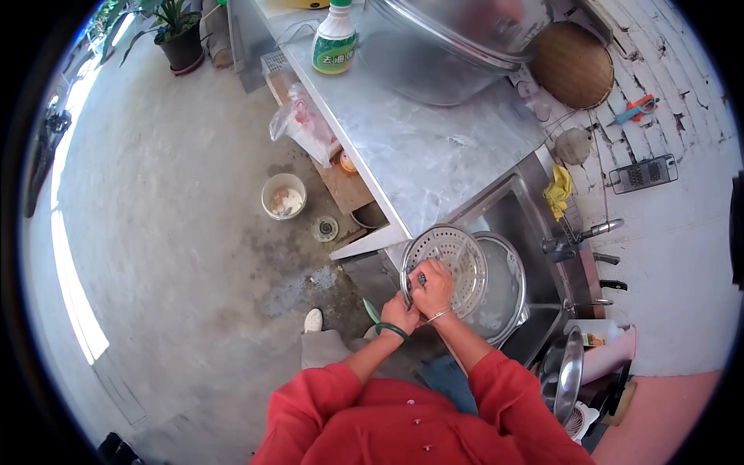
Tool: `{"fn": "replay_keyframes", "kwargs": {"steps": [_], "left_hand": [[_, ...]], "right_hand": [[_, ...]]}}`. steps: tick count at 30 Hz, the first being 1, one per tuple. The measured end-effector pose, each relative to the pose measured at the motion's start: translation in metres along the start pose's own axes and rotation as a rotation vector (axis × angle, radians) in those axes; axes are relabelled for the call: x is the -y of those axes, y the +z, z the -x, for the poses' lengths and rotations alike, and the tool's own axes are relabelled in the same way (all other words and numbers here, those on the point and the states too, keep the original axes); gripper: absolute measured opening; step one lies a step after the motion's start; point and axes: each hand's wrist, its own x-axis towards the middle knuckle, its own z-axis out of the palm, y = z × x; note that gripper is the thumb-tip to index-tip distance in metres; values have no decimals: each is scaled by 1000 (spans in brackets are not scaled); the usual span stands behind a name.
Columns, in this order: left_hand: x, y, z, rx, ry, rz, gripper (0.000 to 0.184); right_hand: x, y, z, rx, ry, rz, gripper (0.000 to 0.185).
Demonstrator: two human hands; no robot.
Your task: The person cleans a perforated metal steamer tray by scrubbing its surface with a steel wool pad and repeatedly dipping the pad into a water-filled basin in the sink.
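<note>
A round perforated metal steamer tray (463,260) is tilted over the left edge of the sink. My left hand (399,311) is closed on its near rim. My right hand (434,288) is closed over the tray's left part, pressing a small dark grey wad that looks like steel wool (421,279) against it. Most of the wad is hidden by the fingers. Behind the tray, a metal pot (504,298) with cloudy water stands in the sink (535,225), partly covered by the tray.
Left of the sink runs a metal countertop (434,155) with a spray bottle (335,43) and a large glossy pot (457,54). A faucet (562,246) and yellow cloth (558,190) are on the right. A white bucket (284,196) stands on the floor.
</note>
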Motion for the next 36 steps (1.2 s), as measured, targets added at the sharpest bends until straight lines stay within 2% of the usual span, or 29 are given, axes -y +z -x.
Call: {"fn": "replay_keyframes", "kwargs": {"steps": [1,3,5,9,12,16,18,19,21,23,25,27,29,31,32,34,36], "left_hand": [[-7,-4,2,2,-9,0,32],[-22,-12,1,170,-238,238,23],[-12,-7,1,147,-199,182,24],[-8,-5,2,96,-124,113,24],[-14,-9,-1,147,-221,222,22],[-15,-11,1,125,-198,151,23],[-15,-9,2,7,-48,1,29],[-19,-11,5,12,-58,0,29],[-29,-17,3,151,-259,195,30],[-16,-11,2,151,-262,173,32],[0,0,-2,83,-147,85,34],[2,3,-4,60,-127,115,34],[-1,-1,3,58,-109,130,34],[-42,-28,1,219,-363,258,32],[-33,-23,0,217,-358,256,32],[-13,-11,-3,118,-173,80,33],[-9,-7,-3,88,-136,66,34]], "right_hand": [[0,2,-7,8,5,-1,10],[-1,7,-30,-66,101,-6,10],[1,8,-31,-88,95,7,11],[2,3,-7,10,25,3,10],[0,8,-24,-16,96,21,12],[4,7,-11,-4,105,14,12],[6,3,-4,32,40,-20,12],[5,4,-8,40,48,-21,12],[2,7,-35,-53,190,-4,12],[-1,11,-35,-80,202,26,12],[0,8,-16,-35,15,-4,12],[3,5,-5,28,14,6,12],[1,7,-14,-17,64,-51,12],[-1,10,-28,-77,105,-60,12],[-3,12,-29,-86,83,-40,12],[-2,11,-28,-98,53,-19,12],[1,4,-12,-3,23,-42,12]]}}
